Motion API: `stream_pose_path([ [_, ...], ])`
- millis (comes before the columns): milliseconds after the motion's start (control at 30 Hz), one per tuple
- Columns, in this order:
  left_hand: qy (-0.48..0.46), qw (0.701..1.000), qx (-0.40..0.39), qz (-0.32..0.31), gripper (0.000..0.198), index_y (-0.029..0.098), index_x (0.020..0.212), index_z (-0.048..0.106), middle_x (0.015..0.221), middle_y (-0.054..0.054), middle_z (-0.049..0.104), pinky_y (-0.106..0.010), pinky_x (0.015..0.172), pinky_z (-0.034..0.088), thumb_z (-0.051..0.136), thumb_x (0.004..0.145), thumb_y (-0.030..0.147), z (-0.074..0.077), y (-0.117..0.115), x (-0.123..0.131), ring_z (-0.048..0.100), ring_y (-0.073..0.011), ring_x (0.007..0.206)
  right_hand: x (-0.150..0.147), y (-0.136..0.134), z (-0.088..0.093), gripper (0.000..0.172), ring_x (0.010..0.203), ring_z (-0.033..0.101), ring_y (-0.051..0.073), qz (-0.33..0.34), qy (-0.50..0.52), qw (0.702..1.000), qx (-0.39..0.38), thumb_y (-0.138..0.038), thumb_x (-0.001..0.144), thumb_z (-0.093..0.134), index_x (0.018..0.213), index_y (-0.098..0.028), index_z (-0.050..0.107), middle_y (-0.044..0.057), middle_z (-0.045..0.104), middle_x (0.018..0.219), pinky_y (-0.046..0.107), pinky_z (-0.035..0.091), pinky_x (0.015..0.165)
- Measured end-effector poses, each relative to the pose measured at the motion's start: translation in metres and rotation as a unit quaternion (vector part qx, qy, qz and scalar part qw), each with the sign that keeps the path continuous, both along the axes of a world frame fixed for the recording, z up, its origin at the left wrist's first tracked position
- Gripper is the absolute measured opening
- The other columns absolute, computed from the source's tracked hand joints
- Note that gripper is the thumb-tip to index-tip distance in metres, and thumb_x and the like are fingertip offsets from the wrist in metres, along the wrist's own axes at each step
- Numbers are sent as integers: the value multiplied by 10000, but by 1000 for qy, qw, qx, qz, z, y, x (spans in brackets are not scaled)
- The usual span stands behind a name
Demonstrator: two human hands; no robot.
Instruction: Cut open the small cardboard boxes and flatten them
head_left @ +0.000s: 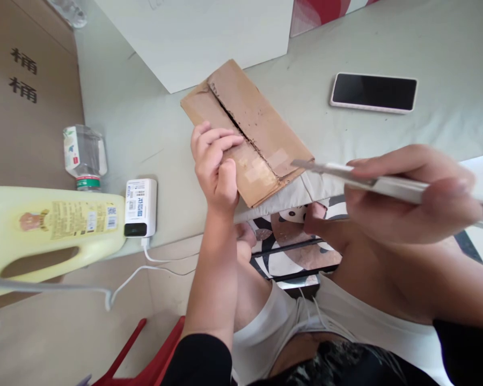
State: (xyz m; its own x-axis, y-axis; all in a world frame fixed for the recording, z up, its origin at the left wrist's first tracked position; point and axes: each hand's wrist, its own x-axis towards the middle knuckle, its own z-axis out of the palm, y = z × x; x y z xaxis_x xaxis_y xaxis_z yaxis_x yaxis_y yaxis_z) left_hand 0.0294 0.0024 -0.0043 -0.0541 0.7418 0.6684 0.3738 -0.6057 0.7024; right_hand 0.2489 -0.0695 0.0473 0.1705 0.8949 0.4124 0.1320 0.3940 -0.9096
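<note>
Brown cardboard box: the flat rectangular brown cardboard box (265,120) lies slantwise at the front edge of the pale grey-green covered table (161,128), its nearest corner jutting past that edge.
Seam: a dark, ragged slit (230,115) runs lengthwise along its top; shiny clear tape (277,159) sticks near the right end.
Left hand: the left hand (215,163) rests at the box's near-left side, bent fingers on the top with one fingertip at the slit; I cannot tell whether they clasp it underneath.
Right hand: the right hand (406,221) has its fingers closed around a slim whitish-grey utility knife (402,188).
Blade: the metal tip points left over the box's right corner; contact is unclear.
Behind: a large white box (217,37) stands just beyond the cardboard one.
Right side: a black-screened phone in a pale case (373,92) lies apart on the table.
Left side: a white power bank (140,206) with a white cable (161,269) sits beside a pale yellow plastic jug (56,220); a clear plastic bottle with a green cap (90,150) lies near both.
</note>
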Motion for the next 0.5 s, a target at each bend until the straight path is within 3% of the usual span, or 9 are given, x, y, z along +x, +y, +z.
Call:
stream_pose_path([
  [100,-12,999,-42,13,389,256,899,741,1029,-79,622,-592,1282,218,493,881,556,0,-2,-3,467,-338,1339,4,17,-8,342,467,545,170,-81,-5,995,58,-567,934,493,883,-285,679,-6,603,570,328,381,458],
  [167,-18,998,-51,14,377,253,885,723,1038,-81,621,-599,1281,208,500,871,557,-1,-2,-5,438,-344,1367,10,30,-19,288,699,671,203,-61,-136,989,-3,-467,927,551,1099,-261,656,41,714,811,370,518,633],
  [233,-21,999,-42,3,350,253,881,710,1045,-81,623,-597,1281,203,497,875,530,-3,-1,-9,430,-338,1372,16,43,-33,451,960,700,269,-26,-281,957,-69,-373,872,602,1296,-220,581,110,729,1082,455,564,835],
  [300,-25,999,-25,-4,332,255,875,708,1042,-78,625,-581,1277,216,504,866,517,-5,0,-13,448,-330,1354,21,53,-48,638,1139,653,350,3,-401,907,-126,-332,820,614,1425,-167,498,173,673,1268,536,544,943],
  [400,-34,999,-18,0,310,262,874,723,1056,-62,637,-544,1271,257,515,834,488,-7,1,-20,473,-311,1330,24,60,-63,727,1252,586,425,27,-512,836,-194,-262,821,557,1520,-125,409,219,600,1393,615,515,968],
  [500,-67,997,-38,5,270,261,876,730,1080,-50,653,-518,1275,279,500,816,390,-6,2,-29,464,-288,1351,22,60,-67,709,1326,545,414,47,-546,811,-205,-130,836,451,1542,-174,403,190,575,1449,637,509,970],
])
